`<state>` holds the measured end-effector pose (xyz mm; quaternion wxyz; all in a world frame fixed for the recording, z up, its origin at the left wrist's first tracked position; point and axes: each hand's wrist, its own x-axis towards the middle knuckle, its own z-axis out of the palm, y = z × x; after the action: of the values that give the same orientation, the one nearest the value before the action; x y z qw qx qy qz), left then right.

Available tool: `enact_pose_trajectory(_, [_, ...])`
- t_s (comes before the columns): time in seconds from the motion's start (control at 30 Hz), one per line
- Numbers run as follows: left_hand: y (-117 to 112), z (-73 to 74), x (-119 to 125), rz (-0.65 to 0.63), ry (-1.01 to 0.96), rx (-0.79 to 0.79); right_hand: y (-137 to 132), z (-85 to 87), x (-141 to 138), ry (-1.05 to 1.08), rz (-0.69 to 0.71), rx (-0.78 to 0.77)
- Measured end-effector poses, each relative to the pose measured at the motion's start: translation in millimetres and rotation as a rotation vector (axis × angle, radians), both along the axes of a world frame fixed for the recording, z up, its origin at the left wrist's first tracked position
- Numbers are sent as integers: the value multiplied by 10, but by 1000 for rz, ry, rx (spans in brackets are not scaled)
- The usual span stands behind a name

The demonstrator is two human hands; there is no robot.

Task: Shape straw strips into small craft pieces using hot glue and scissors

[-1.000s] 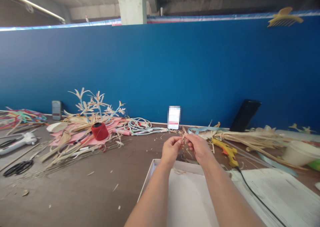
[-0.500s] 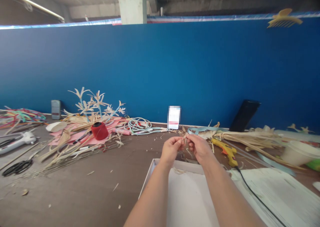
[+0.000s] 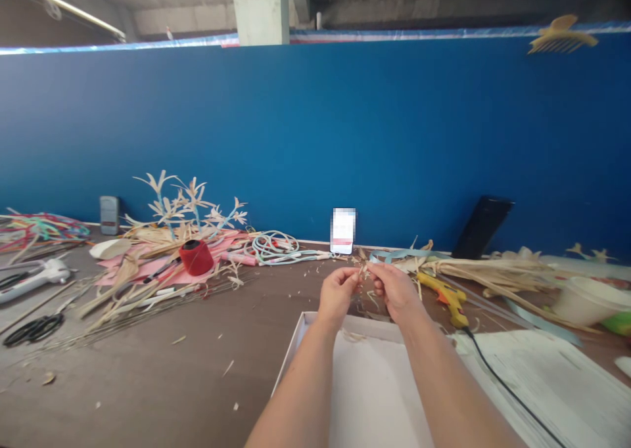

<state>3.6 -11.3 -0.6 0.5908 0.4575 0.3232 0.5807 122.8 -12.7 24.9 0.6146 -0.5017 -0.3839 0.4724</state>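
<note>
My left hand (image 3: 337, 293) and my right hand (image 3: 396, 291) meet above the far edge of a shallow white box (image 3: 300, 339). Both pinch a small pale straw piece (image 3: 363, 274) between thumb and fingertips. The fingers of each hand are curled closed around it. A few straw scraps lie in the box just below the hands.
A yellow glue gun (image 3: 446, 297) with a black cord lies right of my hands. Dried straw stalks (image 3: 493, 274), a red thread spool (image 3: 196, 257), straw flowers (image 3: 182, 205), black scissors (image 3: 29, 328), a white tool (image 3: 34, 278), a white bowl (image 3: 589, 300) and a blue wall panel (image 3: 315, 139) surround the table.
Nothing has visibly changed; both hands stay pinched on the straw piece with only tiny finger shifts.
</note>
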Motion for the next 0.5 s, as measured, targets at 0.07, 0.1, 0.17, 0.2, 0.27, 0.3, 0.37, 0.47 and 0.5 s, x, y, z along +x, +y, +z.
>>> enact_pose_trajectory(0.07, [-4, -1, 3, 7, 7, 7, -4, 0, -3, -17, -9, 3])
enact_pose_trajectory(0.1, [-6, -3, 4, 9, 7, 9, -7, 2, -5, -23, -12, 4])
enact_pose_trajectory(0.17, [-9, -5, 7, 11, 3, 10, -16, 11, -11, -27, -15, 6])
enact_pose_trajectory(0.2, [-10, -5, 7, 13, 1, 10, -21, 15, -14, -27, -17, 8])
enact_pose_trajectory(0.27, [-12, -1, 8, 15, 0, 7, -27, 23, -19, -28, -22, 7])
enact_pose_trajectory(0.3, [-13, 4, 7, 17, 2, 6, -28, 25, -20, -28, -25, 6])
enact_pose_trajectory(0.37, [-18, 15, 6, 21, 12, 5, -26, 26, -19, -26, -26, 8])
enact_pose_trajectory(0.47, [-28, 33, 4, 24, 25, 0, -18, 20, -14, -13, -21, 12])
enact_pose_trajectory(0.5, [-31, 36, 4, 23, 26, -1, -16, 18, -12, -11, -17, 14])
